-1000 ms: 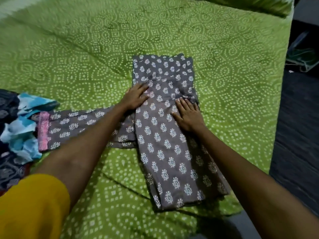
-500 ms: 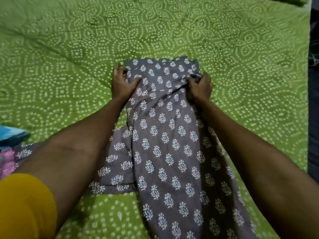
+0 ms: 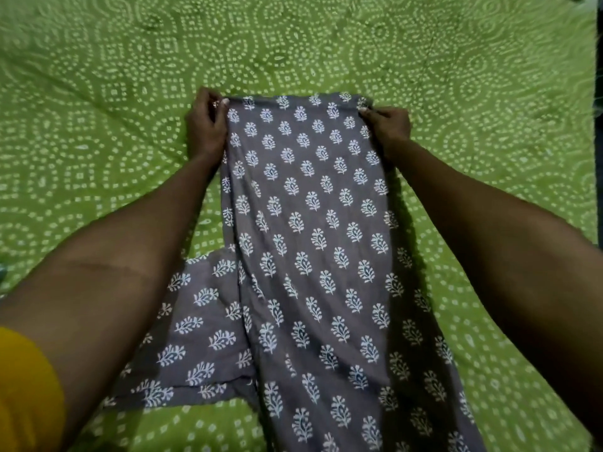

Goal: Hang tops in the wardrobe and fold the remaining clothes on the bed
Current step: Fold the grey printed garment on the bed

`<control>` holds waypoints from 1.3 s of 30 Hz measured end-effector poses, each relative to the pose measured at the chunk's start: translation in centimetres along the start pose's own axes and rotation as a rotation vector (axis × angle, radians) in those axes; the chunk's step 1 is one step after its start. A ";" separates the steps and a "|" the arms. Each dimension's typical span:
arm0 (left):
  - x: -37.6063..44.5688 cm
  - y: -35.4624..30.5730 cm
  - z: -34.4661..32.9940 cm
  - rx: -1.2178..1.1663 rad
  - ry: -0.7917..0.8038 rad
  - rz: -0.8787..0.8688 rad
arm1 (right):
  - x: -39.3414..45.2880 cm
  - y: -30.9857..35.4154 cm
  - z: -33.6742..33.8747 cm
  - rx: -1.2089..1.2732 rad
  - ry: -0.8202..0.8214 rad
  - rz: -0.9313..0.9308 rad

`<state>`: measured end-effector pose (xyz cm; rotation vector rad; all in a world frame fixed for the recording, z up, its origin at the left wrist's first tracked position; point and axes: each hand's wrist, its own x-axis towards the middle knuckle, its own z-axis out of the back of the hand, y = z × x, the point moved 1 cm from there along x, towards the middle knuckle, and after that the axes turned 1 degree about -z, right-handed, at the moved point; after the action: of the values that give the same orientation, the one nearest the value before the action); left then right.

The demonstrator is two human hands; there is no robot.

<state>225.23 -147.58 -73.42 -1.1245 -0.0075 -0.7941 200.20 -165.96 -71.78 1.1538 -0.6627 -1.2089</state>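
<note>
Now L hand (image 3: 205, 125) & R hand (image 3: 388, 125) each pinch grey printed garment's (image 3: 310, 239) far corners, on green bedspread (image 3: 98, 125).

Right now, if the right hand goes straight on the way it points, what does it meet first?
The right hand points up and left along the grey cloth's far edge, so it probably meets the left hand first. Depth is unclear.

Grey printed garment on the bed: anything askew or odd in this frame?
One thing: the grey printed garment is not squared up. A side flap sticks out to the left from under the main panel, near the left forearm. The left hand and right hand pinch the top corners. No damage visible; the green bedsheet looks normal.
</note>
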 end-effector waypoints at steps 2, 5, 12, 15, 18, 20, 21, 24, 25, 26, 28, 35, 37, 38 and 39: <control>0.1 0.5 0.0 -0.018 -0.027 0.055 | 0.2 -0.5 -0.4 -0.243 -0.039 0.029; 0.1 0.4 0.0 -0.046 -0.061 0.108 | -0.6 1.3 -0.8 -0.540 -0.157 0.060; 0.1 0.1 0.4 -0.088 0.033 0.176 | -15.3 -1.1 -3.1 -0.876 0.389 0.554; -0.4 -1.3 1.7 -0.168 0.153 0.292 | -16.9 -2.5 -0.2 -0.925 0.212 0.258; -3.1 -3.5 3.3 -0.333 0.164 0.455 | -20.5 -3.2 1.6 -1.026 0.244 0.178; -6.2 -5.3 4.9 -0.391 0.200 0.506 | -24.5 -3.7 2.0 -1.050 0.302 0.246; -8.0 -6.3 5.6 -0.379 0.224 0.497 | -26.2 -4.2 2.3 -1.065 0.316 0.288; -14.8 -9.5 8.8 -0.075 0.179 0.335 | -30.2 -5.4 3.8 -1.129 0.309 0.426; -17.4 -10.5 9.9 0.041 0.141 0.287 | -31.1 -5.9 4.4 -1.133 0.310 0.464; -20.1 -11.6 10.7 0.091 0.135 0.285 | -31.6 -6.3 4.9 -1.129 0.317 0.492; -25.8 -13.3 12.0 0.081 0.232 0.344 | -32.7 -7.0 5.8 -1.121 0.318 0.544; -35.6 -17.8 14.0 0.169 0.321 0.417 | -35.9 -7.9 8.9 -1.099 0.295 0.447; -36.7 -18.6 14.2 0.200 0.385 0.518 | -36.6 -8.2 10.5 -0.996 0.031 0.303; -37.6 -18.9 14.3 0.218 0.431 0.546 | -37.0 -8.3 11.2 -0.959 -0.111 0.225; -38.8 -19.2 14.4 0.231 0.471 0.562 | -37.6 -8.1 12.0 -0.939 -0.199 0.161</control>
<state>191.33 -117.91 -66.39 -0.6484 0.5745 -0.5153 176.10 -133.85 -69.03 0.1945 -0.2497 -1.2818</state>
